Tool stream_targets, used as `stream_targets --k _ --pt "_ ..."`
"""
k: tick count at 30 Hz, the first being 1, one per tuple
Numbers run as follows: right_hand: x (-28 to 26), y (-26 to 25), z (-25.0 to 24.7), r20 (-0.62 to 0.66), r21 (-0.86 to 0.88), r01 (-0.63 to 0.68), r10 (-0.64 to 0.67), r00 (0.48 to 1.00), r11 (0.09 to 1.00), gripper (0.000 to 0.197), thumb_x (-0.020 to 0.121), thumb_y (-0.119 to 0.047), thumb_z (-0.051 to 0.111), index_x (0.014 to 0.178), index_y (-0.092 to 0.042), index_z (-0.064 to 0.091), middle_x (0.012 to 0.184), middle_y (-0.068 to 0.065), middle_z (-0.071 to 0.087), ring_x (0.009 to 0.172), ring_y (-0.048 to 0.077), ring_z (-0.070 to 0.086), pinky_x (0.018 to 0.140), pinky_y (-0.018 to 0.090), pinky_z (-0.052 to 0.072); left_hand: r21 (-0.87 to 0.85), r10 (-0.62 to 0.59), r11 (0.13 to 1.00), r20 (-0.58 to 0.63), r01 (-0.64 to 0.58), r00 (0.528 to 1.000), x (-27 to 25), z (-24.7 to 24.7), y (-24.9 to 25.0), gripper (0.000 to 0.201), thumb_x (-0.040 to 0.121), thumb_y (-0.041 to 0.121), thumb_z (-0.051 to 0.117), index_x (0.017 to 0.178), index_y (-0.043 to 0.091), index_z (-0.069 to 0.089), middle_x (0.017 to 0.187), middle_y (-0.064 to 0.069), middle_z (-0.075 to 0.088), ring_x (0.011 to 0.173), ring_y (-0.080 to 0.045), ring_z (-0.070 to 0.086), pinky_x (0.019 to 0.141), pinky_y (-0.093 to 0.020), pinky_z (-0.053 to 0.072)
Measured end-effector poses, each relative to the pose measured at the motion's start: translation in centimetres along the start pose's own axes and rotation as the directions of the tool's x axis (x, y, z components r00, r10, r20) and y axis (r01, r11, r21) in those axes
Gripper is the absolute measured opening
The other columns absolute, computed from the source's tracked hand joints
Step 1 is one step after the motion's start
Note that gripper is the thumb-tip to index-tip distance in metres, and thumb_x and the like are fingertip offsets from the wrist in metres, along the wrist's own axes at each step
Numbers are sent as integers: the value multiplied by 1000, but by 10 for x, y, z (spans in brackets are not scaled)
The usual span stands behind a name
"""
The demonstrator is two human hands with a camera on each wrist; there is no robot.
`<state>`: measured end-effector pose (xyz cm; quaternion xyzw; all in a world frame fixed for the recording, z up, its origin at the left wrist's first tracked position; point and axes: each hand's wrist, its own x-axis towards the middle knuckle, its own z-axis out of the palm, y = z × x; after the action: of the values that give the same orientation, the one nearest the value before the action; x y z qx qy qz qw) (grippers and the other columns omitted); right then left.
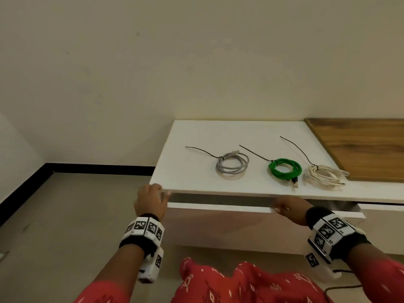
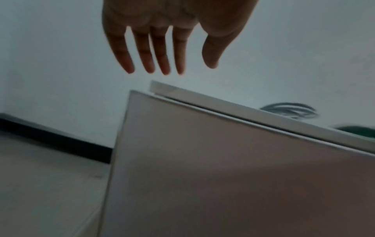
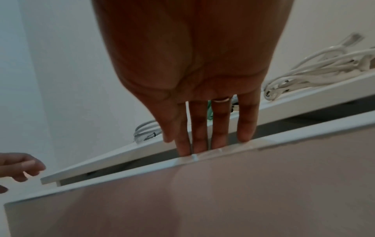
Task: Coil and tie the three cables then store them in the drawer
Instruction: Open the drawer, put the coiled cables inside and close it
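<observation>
Three coiled cables, each tied with a black zip tie, lie in a row on the white tabletop (image 1: pixel 192 173): a grey cable (image 1: pixel 232 165) on the left, a green cable (image 1: pixel 285 169) in the middle, a white cable (image 1: pixel 323 176) on the right. Below the top, the white drawer (image 1: pixel 218 226) stands slightly pulled out, with a dark gap above it. My right hand (image 1: pixel 282 207) has straight fingers (image 3: pixel 199 137) whose tips touch the drawer front's top edge. My left hand (image 1: pixel 153 196) hovers by the tabletop's front left corner, its fingers (image 2: pixel 149 62) spread and holding nothing.
A wooden board (image 1: pixel 360 147) lies on the tabletop's right part, beside the white cable. Another drawer front (image 1: pixel 382 207) shows at the right. Left of the cabinet is bare floor (image 1: pixel 76 204) with a black skirting along the wall.
</observation>
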<state>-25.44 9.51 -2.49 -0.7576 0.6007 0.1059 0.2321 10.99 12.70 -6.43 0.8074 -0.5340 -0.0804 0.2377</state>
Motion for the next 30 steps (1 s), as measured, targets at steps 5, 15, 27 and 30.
stream_targets --k 5,15,27,30 --pt "-7 -1 -3 76 22 -9 8 997 1000 33 91 -4 42 117 -14 59 127 4 58 117 18 51 98 25 38 187 256 904 484 -384 837 -31 2 44 32 91 37 48 110 13 59 116 -7 63 109 -25 55 92 -36 43" --pt "-28 16 29 278 208 28 -87 957 978 32 80 -7 66 61 -28 52 60 -13 52 55 -3 47 52 9 39 261 48 882 780 -393 624 -38 -8 45 7 70 12 75 71 12 68 83 -2 72 85 -18 66 79 -30 51" --pt "-47 31 52 367 237 -74 -18 930 969 31 82 -5 61 58 -23 54 63 -7 55 51 -3 52 51 10 45 279 -34 868 859 -412 511 -53 -11 39 31 65 15 79 46 17 54 57 6 59 71 -15 61 74 -29 52" --pt "-47 30 47 400 267 -90 -25 916 959 28 83 -6 59 61 -23 55 67 -7 56 55 -2 54 53 10 48 266 -33 877 863 -400 504 -50 -11 46 33 71 15 76 47 17 52 47 9 57 56 -11 57 64 -26 50"
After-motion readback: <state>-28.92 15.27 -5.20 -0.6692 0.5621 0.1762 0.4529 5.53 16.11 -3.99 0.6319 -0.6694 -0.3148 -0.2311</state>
